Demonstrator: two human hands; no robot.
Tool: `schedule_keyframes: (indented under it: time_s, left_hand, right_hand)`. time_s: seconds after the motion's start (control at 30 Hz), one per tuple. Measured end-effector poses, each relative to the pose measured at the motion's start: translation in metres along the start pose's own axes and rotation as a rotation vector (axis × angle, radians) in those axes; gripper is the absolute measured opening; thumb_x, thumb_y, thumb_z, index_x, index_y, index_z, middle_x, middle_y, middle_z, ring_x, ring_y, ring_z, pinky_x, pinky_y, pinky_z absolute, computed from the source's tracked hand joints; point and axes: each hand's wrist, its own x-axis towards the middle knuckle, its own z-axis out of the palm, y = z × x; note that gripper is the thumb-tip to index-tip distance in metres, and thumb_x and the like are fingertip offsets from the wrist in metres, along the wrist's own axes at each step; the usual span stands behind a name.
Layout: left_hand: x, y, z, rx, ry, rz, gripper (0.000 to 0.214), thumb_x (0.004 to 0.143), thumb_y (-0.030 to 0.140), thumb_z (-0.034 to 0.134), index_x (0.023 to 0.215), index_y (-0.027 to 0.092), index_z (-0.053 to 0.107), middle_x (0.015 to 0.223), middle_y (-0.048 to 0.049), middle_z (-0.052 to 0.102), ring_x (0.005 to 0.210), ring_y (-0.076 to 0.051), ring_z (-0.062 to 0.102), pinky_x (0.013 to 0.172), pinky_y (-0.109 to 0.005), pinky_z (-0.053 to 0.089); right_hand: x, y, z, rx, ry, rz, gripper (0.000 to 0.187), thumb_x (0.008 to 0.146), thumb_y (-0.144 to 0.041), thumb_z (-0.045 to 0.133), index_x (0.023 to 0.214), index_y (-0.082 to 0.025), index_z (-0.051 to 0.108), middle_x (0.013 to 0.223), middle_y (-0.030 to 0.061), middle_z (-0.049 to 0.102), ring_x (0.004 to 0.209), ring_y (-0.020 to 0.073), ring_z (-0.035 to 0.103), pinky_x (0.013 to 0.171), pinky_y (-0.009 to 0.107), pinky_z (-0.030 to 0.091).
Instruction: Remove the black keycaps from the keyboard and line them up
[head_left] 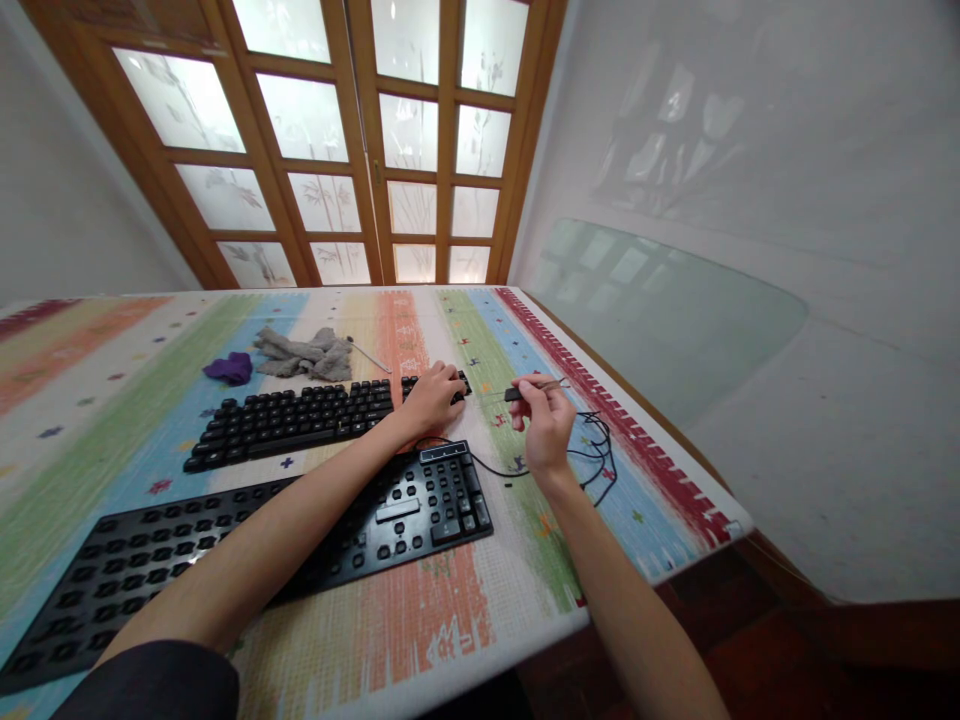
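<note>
My left hand point(433, 402) reaches across to the right end of the rows of loose black keycaps point(300, 420). Its fingers are bent down and closed around a keycap there, partly hidden beneath them. In my right hand point(546, 425), raised a little to the right, is a small keycap puller point(513, 394) with a black body and thin wires, pinched between thumb and fingers. Under my left forearm lies a black keyboard point(397, 510) with most keys off, its bare switch sockets showing. Some caps remain at its right end.
A black cable point(600, 450) runs from the keyboard and lies coiled beside my right wrist. Behind the keycaps are a grey cloth point(307, 353), a purple cloth point(229, 368) and a thin light-coloured stick point(369, 354). The striped tablecloth's point(525, 590) front edge is close, with a wall on the right.
</note>
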Motion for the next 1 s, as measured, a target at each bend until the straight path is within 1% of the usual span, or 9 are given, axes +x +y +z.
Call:
schedule_keyframes:
  time_s: [0.2, 0.33, 0.43, 0.5, 0.57, 0.7, 0.77, 0.87, 1.0]
  left_hand:
    - [-0.002, 0.002, -0.003, -0.025, 0.016, -0.047, 0.016, 0.082, 0.022, 0.062, 0.095, 0.017, 0.070, 0.096, -0.0097, 0.061, 0.098, -0.027, 0.052, 0.090, -0.043, 0.045]
    - [-0.018, 0.005, -0.017, -0.109, 0.105, -0.139, 0.020, 0.085, 0.028, 0.061, 0.100, 0.016, 0.067, 0.095, -0.0092, 0.063, 0.097, -0.027, 0.054, 0.092, -0.045, 0.045]
    - [-0.042, 0.012, -0.032, -0.195, 0.142, -0.145, 0.015, 0.087, 0.025, 0.058, 0.097, 0.016, 0.066, 0.097, -0.0086, 0.064, 0.099, -0.026, 0.056, 0.092, -0.043, 0.047]
    - [-0.061, 0.021, -0.041, -0.254, 0.119, -0.145, 0.014, 0.088, 0.024, 0.057, 0.097, 0.016, 0.065, 0.096, -0.0082, 0.064, 0.098, -0.025, 0.057, 0.091, -0.042, 0.048]
    - [-0.079, 0.032, -0.048, -0.327, 0.069, -0.118, 0.015, 0.090, 0.025, 0.055, 0.099, 0.017, 0.065, 0.099, -0.0083, 0.066, 0.099, -0.024, 0.060, 0.091, -0.041, 0.050]
    - [-0.106, 0.051, -0.056, -0.447, -0.045, 0.024, 0.029, 0.093, 0.031, 0.056, 0.119, 0.020, 0.061, 0.126, -0.0105, 0.063, 0.122, -0.025, 0.055, 0.106, -0.045, 0.044]
    - [-0.114, 0.055, -0.056, -0.466, -0.101, 0.074, 0.037, 0.093, 0.037, 0.057, 0.127, 0.020, 0.058, 0.137, -0.0115, 0.058, 0.132, -0.026, 0.049, 0.111, -0.047, 0.040]
    - [-0.121, 0.056, -0.053, -0.448, -0.145, 0.106, 0.053, 0.088, 0.047, 0.063, 0.132, 0.019, 0.054, 0.144, -0.0141, 0.052, 0.137, -0.031, 0.043, 0.114, -0.052, 0.036]
    - [-0.125, 0.056, -0.048, -0.420, -0.137, 0.155, 0.062, 0.081, 0.051, 0.067, 0.132, 0.018, 0.055, 0.148, -0.0147, 0.047, 0.140, -0.033, 0.039, 0.117, -0.055, 0.029]
  right_hand:
    - [0.001, 0.001, -0.001, 0.052, -0.021, 0.025, 0.015, 0.079, -0.030, 0.062, 0.077, -0.016, 0.062, 0.050, -0.0053, 0.055, 0.036, 0.0061, 0.044, 0.034, 0.018, 0.034]
    - [0.003, -0.002, -0.004, 0.148, -0.087, 0.081, 0.014, 0.075, -0.030, 0.063, 0.073, -0.016, 0.060, 0.051, -0.0037, 0.058, 0.035, 0.0065, 0.045, 0.031, 0.017, 0.033]
    - [0.004, -0.007, -0.008, 0.181, -0.268, 0.179, 0.018, 0.074, -0.033, 0.065, 0.071, -0.015, 0.061, 0.045, -0.0034, 0.056, 0.029, 0.0064, 0.041, 0.027, 0.017, 0.028]
    - [0.004, -0.009, -0.012, 0.173, -0.434, 0.248, 0.021, 0.075, -0.034, 0.066, 0.070, -0.014, 0.062, 0.042, -0.0035, 0.055, 0.028, 0.0066, 0.040, 0.026, 0.017, 0.028]
    - [0.004, -0.012, -0.016, 0.138, -0.606, 0.297, 0.024, 0.076, -0.036, 0.069, 0.071, -0.013, 0.064, 0.043, -0.0026, 0.056, 0.029, 0.0072, 0.043, 0.027, 0.017, 0.031]
    - [0.003, -0.014, -0.019, 0.003, -0.995, 0.399, 0.032, 0.081, -0.042, 0.070, 0.075, -0.011, 0.065, 0.048, 0.0001, 0.062, 0.031, 0.0080, 0.049, 0.030, 0.017, 0.036]
    - [0.002, -0.015, -0.018, -0.068, -1.122, 0.431, 0.035, 0.083, -0.044, 0.070, 0.076, -0.011, 0.065, 0.051, 0.0010, 0.064, 0.033, 0.0086, 0.052, 0.032, 0.017, 0.040]
    - [0.002, -0.014, -0.017, -0.139, -1.190, 0.416, 0.037, 0.083, -0.046, 0.070, 0.072, -0.011, 0.064, 0.053, 0.0011, 0.063, 0.035, 0.0089, 0.055, 0.034, 0.017, 0.042]
    - [0.004, -0.012, -0.019, -0.172, -1.169, 0.381, 0.039, 0.084, -0.047, 0.068, 0.070, -0.011, 0.064, 0.053, 0.0010, 0.063, 0.036, 0.0079, 0.054, 0.034, 0.016, 0.041]
